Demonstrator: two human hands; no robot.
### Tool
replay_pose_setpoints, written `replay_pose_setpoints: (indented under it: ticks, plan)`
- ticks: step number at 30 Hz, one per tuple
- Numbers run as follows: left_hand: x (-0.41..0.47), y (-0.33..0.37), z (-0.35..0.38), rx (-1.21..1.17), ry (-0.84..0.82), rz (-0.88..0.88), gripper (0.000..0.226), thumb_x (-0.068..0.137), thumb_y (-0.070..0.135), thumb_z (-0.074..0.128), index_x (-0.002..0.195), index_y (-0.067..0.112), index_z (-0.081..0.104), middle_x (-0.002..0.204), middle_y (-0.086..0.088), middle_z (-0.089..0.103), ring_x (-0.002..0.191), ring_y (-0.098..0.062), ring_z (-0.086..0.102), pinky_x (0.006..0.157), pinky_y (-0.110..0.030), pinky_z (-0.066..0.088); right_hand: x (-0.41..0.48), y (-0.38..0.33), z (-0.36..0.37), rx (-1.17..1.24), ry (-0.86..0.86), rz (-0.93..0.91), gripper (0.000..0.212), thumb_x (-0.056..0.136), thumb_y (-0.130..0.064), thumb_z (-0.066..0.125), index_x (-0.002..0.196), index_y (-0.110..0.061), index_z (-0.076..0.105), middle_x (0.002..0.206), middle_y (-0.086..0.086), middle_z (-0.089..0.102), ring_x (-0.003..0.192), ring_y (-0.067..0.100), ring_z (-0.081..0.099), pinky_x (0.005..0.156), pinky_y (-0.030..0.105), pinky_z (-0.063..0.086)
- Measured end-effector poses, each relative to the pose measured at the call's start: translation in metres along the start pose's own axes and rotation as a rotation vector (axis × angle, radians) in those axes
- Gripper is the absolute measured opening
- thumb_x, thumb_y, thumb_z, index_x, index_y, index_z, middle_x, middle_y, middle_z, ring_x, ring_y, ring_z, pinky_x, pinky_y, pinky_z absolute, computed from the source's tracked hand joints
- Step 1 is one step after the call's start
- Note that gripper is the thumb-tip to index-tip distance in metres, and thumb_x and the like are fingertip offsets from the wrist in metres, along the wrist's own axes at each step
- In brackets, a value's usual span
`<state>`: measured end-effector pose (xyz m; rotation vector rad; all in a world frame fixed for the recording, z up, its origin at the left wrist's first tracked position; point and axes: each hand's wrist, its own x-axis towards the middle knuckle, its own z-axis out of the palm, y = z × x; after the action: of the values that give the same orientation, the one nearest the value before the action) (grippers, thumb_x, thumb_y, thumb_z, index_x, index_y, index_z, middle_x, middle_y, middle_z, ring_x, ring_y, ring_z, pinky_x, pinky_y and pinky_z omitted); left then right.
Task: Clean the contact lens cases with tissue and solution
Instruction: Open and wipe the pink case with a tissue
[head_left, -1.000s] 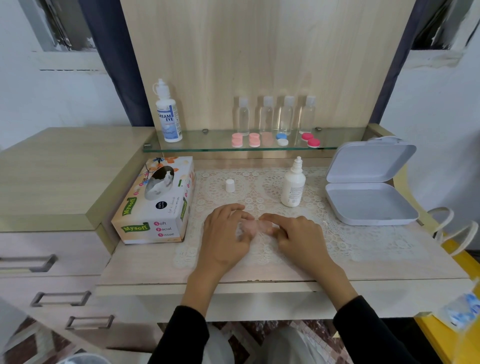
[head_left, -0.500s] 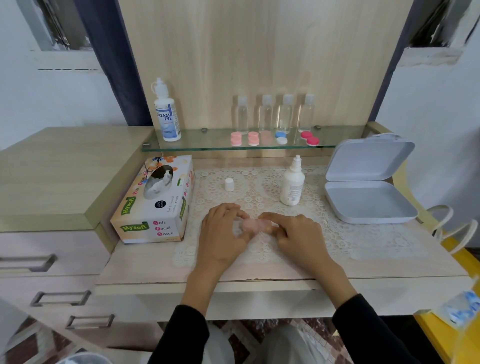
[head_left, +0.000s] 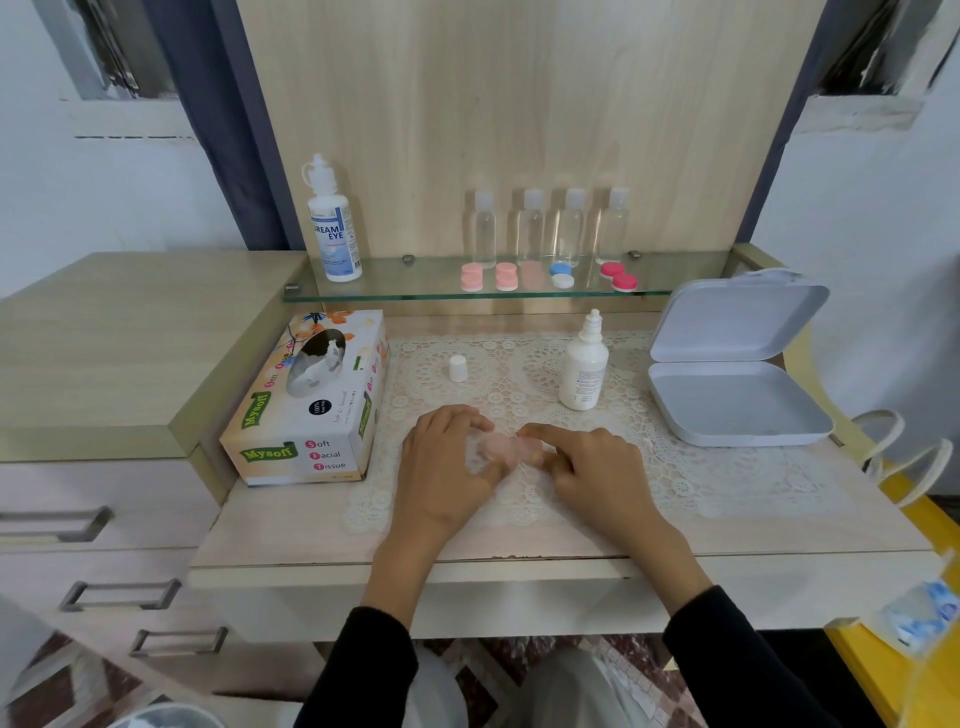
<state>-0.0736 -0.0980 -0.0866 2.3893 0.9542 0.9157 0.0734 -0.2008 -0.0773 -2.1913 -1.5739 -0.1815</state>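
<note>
A pale pink contact lens case (head_left: 506, 449) lies on the lace mat (head_left: 675, 467) between my hands. My left hand (head_left: 447, 467) curls its fingers over the case's left end, which is blurred. My right hand (head_left: 597, 473) pinches the right end with thumb and forefinger. Behind them stands the uncapped white solution bottle (head_left: 584, 369), with its small white cap (head_left: 457, 368) standing apart to the left. The Mysoft tissue box (head_left: 306, 400) sits at the left with a tissue showing in its slot.
On the glass shelf (head_left: 675, 270) stand a Dream Eye bottle (head_left: 332, 228), several clear small bottles (head_left: 550, 228) and several lens cases (head_left: 540, 275). An open white box (head_left: 737, 374) lies at the right. Drawers are at the lower left.
Both hands stay on the pink case at the same spot. My left fingers shift slightly on its left end.
</note>
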Motion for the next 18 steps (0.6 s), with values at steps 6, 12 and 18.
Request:
replay_pose_setpoints:
  ticks: [6, 12, 18]
  plan:
    - [-0.0019, 0.0011, -0.0009, 0.023, -0.005, 0.046, 0.034, 0.079, 0.029, 0.067, 0.112, 0.035, 0.061, 0.125, 0.014, 0.052, 0.121, -0.01, 0.041, 0.104, -0.035, 0.032, -0.0004, -0.0003, -0.0004, 0.015, 0.008, -0.002, 0.034, 0.089, -0.027, 0.054, 0.117, -0.046, 0.059, 0.062, -0.001, 0.06, 0.062, 0.024, 0.056, 0.057, 0.029, 0.043]
    - [-0.0009, 0.0004, -0.0001, -0.014, 0.011, 0.008, 0.036, 0.075, 0.042, 0.073, 0.106, 0.027, 0.059, 0.118, 0.013, 0.054, 0.114, -0.009, 0.044, 0.098, -0.031, 0.035, -0.0012, -0.0006, -0.0012, 0.016, 0.008, -0.003, 0.036, 0.088, -0.025, 0.054, 0.116, -0.046, 0.06, 0.062, 0.0, 0.06, 0.063, 0.024, 0.055, 0.057, 0.03, 0.041]
    - [-0.0017, 0.0009, 0.0004, 0.044, -0.011, 0.048, 0.029, 0.081, 0.032, 0.065, 0.109, 0.033, 0.063, 0.127, 0.014, 0.052, 0.123, -0.01, 0.04, 0.105, -0.034, 0.031, -0.0006, -0.0011, -0.0025, 0.02, 0.002, -0.012, 0.034, 0.09, -0.027, 0.053, 0.117, -0.046, 0.06, 0.063, -0.002, 0.058, 0.063, 0.023, 0.054, 0.056, 0.028, 0.036]
